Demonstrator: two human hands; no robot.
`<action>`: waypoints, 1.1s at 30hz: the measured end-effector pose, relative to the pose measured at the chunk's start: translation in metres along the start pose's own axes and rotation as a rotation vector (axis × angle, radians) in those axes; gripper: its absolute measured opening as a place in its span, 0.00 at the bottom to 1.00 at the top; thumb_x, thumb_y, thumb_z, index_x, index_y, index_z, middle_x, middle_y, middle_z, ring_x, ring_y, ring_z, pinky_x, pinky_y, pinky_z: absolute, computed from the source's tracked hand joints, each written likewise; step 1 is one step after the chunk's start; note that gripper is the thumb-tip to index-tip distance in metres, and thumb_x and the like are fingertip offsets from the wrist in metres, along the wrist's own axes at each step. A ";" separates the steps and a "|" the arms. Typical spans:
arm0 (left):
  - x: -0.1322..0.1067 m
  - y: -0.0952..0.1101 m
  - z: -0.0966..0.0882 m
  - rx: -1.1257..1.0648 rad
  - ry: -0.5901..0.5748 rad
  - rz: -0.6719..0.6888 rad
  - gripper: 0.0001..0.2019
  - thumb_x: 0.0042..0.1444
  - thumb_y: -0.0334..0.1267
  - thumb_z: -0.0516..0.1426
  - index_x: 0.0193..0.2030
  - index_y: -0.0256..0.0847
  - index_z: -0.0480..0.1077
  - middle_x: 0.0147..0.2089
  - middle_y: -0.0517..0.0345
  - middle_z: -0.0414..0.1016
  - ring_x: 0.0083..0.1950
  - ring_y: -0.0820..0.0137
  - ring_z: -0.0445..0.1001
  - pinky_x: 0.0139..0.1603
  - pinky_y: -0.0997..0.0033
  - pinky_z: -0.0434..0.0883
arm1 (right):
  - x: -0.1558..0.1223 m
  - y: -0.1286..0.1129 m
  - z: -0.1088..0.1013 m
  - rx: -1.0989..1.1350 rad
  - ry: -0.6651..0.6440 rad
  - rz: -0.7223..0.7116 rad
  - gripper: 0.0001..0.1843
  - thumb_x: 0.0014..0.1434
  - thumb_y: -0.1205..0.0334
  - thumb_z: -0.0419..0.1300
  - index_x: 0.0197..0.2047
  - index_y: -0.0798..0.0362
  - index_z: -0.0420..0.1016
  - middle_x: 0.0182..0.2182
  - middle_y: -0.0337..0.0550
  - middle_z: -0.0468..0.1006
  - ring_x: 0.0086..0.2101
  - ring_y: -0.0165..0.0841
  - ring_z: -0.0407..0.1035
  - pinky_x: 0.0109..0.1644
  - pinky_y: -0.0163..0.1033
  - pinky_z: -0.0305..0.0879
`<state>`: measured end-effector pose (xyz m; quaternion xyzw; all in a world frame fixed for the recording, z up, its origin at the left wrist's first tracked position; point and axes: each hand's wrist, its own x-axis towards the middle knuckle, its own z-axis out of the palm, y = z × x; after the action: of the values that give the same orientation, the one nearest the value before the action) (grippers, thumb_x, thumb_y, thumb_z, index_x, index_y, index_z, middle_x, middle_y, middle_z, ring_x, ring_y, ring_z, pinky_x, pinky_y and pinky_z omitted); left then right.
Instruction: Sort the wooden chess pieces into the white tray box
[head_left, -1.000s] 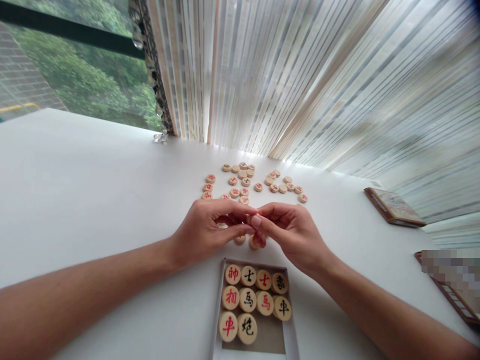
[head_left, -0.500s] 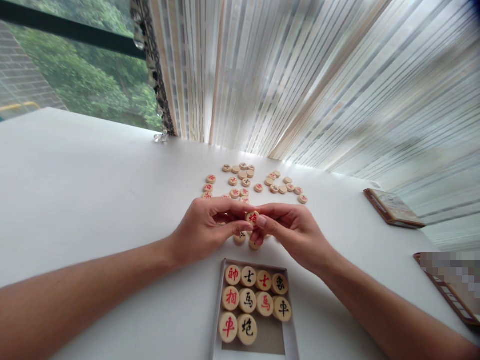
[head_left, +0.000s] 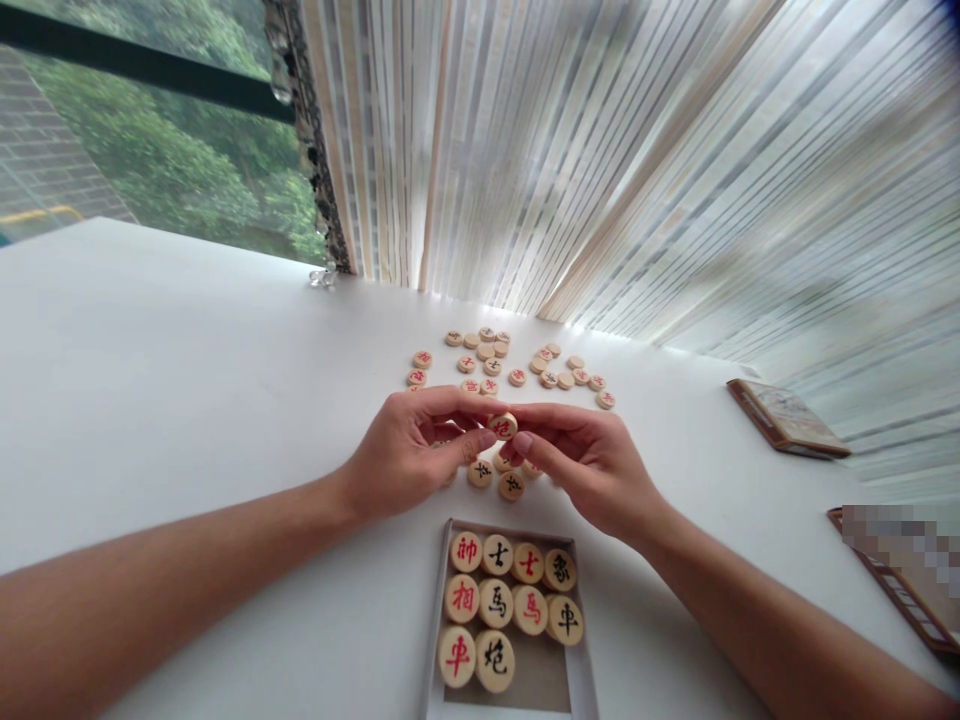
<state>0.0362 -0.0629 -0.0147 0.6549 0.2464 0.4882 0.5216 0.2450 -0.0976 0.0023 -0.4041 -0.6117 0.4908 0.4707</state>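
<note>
Between my two hands a round wooden Chinese chess piece (head_left: 503, 427) with a red character is held up, its face tilted. My left hand (head_left: 416, 447) pinches it with thumb and index finger. From the other side my right hand (head_left: 592, 455) has its fingertips closed at the piece, the thumb close to its lower right edge. Below the hands stands a shallow open box (head_left: 544, 675), with rows of pieces lettered in red and black; its lower right part shows bare bottom. Several loose pieces, such as one with a black character (head_left: 480, 472), lie under and behind the hands, some partly hidden.
More loose pieces (head_left: 549, 379) are scattered at the back of the white table (head_left: 225, 400), some face down. A flat brown-edged box (head_left: 787, 417) lies at the right, with another brown-edged object (head_left: 892, 580) nearer me. A striped curtain (head_left: 510, 150) hangs behind.
The piece has been turned in my fingers, so its character is now tilted. My right thumb has come off its face, and both hands have shifted very slightly.
</note>
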 end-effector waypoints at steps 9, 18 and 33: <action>-0.001 -0.002 0.000 -0.020 0.026 -0.056 0.17 0.59 0.32 0.70 0.55 0.35 0.78 0.42 0.50 0.86 0.43 0.67 0.85 0.39 0.74 0.83 | -0.005 0.007 -0.003 -0.266 0.055 -0.233 0.16 0.65 0.65 0.71 0.56 0.48 0.81 0.44 0.46 0.85 0.41 0.37 0.81 0.47 0.43 0.82; 0.000 -0.002 0.000 -0.027 0.011 -0.052 0.13 0.59 0.31 0.70 0.50 0.35 0.80 0.42 0.52 0.87 0.43 0.70 0.86 0.46 0.78 0.83 | -0.002 0.007 -0.003 -0.441 0.072 -0.377 0.12 0.65 0.67 0.70 0.52 0.50 0.83 0.40 0.46 0.85 0.36 0.35 0.80 0.41 0.43 0.82; 0.002 0.001 -0.001 -0.094 -0.050 -0.049 0.08 0.60 0.29 0.69 0.46 0.37 0.85 0.40 0.55 0.88 0.40 0.73 0.87 0.42 0.83 0.82 | 0.000 0.001 0.000 -0.187 0.077 -0.141 0.07 0.62 0.60 0.74 0.43 0.51 0.90 0.27 0.41 0.86 0.25 0.28 0.78 0.29 0.29 0.75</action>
<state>0.0360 -0.0616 -0.0132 0.6354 0.2259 0.4700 0.5696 0.2455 -0.0975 0.0015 -0.4207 -0.6633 0.3815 0.4874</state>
